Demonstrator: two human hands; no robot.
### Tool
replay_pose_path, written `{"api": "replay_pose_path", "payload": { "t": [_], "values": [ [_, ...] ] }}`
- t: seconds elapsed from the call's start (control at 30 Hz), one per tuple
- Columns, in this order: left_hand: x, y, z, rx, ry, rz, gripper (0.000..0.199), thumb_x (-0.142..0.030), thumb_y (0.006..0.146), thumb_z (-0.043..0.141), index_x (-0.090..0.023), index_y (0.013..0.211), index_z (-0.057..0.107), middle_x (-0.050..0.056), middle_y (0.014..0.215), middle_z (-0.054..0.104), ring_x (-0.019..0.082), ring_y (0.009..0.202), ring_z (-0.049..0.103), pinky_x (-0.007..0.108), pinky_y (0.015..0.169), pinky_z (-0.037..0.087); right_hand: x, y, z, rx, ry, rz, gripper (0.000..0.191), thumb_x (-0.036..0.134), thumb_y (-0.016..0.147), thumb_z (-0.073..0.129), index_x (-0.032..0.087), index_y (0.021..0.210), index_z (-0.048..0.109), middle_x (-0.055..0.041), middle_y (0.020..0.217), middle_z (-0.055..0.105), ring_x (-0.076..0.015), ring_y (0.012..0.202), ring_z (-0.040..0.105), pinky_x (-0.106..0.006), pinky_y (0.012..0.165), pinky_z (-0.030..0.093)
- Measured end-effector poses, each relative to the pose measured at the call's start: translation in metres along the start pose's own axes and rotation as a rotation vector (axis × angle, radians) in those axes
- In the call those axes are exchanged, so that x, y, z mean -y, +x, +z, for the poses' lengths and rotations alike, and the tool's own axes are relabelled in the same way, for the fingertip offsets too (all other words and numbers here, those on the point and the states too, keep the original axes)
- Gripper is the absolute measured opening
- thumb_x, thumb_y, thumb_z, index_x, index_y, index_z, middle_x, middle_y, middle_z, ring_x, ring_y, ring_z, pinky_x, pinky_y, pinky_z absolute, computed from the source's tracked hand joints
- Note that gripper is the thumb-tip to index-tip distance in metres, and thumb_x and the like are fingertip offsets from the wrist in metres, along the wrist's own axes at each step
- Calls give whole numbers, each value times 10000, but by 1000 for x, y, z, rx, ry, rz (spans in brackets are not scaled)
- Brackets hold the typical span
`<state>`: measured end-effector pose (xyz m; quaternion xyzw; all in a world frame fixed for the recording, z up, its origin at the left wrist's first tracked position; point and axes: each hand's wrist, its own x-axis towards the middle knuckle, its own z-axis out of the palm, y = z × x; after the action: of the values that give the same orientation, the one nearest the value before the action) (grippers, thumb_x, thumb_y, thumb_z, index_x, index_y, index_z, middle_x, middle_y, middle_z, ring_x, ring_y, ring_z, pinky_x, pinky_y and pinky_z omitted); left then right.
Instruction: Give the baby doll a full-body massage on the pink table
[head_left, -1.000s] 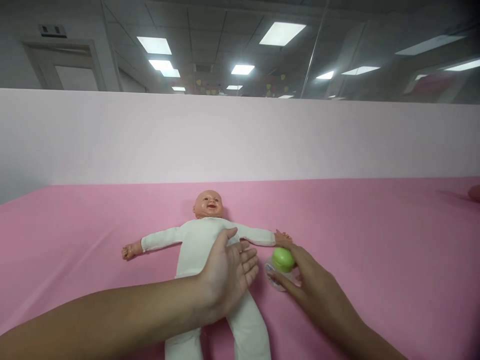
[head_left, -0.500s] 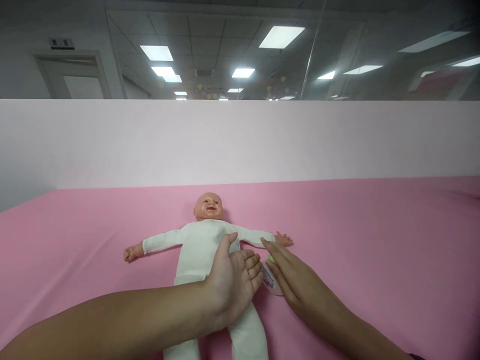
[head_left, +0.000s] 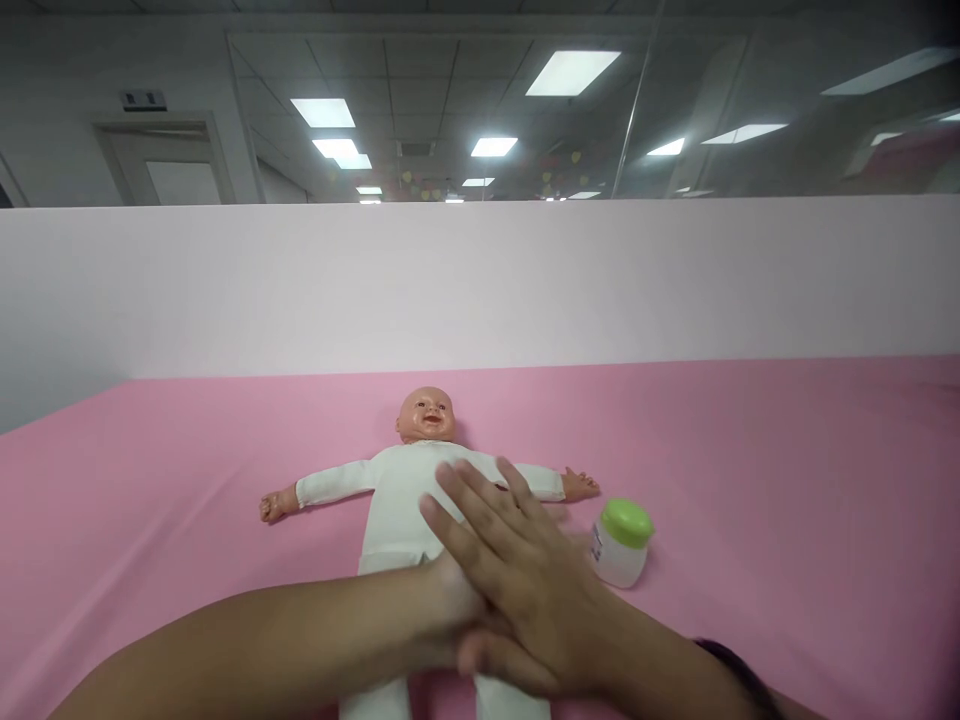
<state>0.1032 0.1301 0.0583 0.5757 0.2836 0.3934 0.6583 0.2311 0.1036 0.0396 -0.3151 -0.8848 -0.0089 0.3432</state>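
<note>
My right hand lies across my left hand, palm down, with its fingers spread and stretched out. My left hand is mostly covered; only its wrist side and blurred fingertips past my right hand show, so it appears stretched out. Nothing is visible between the palms. Both hands are above the lower body of a baby doll in white clothes, lying on its back with arms out. To the right of my hands stands a small translucent jar with a green lid.
Pink cloth covers the surface under the doll. Behind it rises a low white wall, with glass panels above. A dark band circles my right forearm.
My right hand has moved left from beside the jar onto my left palm, which faced up with fingers extended. The jar, partly hidden before, now shows.
</note>
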Motion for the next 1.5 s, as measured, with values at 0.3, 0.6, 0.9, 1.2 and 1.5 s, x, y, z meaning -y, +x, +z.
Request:
{"api": "replay_pose_path", "payload": {
  "t": [0.3,0.6,0.9,1.2,1.5],
  "values": [
    [-33,-5,-22,50,-228,293,721,-610,1004,136,-262,1628,231,-11,1639,351,234,1562,183,444,1278,211,26,56,41,-324,173,130,748,607,1021,226,324,1624,-114,49,1702,-88,-326,1561,-97,-627,1258,-17],
    [-17,-28,-87,60,440,226,385,-422,983,537,-223,1234,749,86,1217,739,326,1266,609,502,1149,415,-28,33,56,-358,431,346,432,443,1056,377,304,1368,641,-77,1342,664,-282,1281,600,-500,1086,494],
    [19,-27,-123,324,955,409,498,-252,1004,409,-297,1482,539,79,1466,581,304,1419,478,526,1241,244,-52,11,76,-62,324,215,424,287,1003,472,352,1395,619,-81,1310,673,-271,1374,527,-511,1137,450],
    [82,-28,-156,-56,829,133,861,-506,926,600,-389,1617,99,-20,1693,-25,348,1558,-61,643,1226,-11,-61,0,87,112,233,476,744,477,987,541,361,1612,155,-42,1667,181,-329,1545,149,-658,1215,168],
    [70,-31,-152,-98,889,441,509,-272,958,615,-345,1457,550,71,1466,568,281,1415,471,550,1202,319,-58,-6,82,-54,301,269,368,277,1011,543,298,1362,649,-51,1315,674,-228,1272,618,-418,1141,466]
  ]
}}
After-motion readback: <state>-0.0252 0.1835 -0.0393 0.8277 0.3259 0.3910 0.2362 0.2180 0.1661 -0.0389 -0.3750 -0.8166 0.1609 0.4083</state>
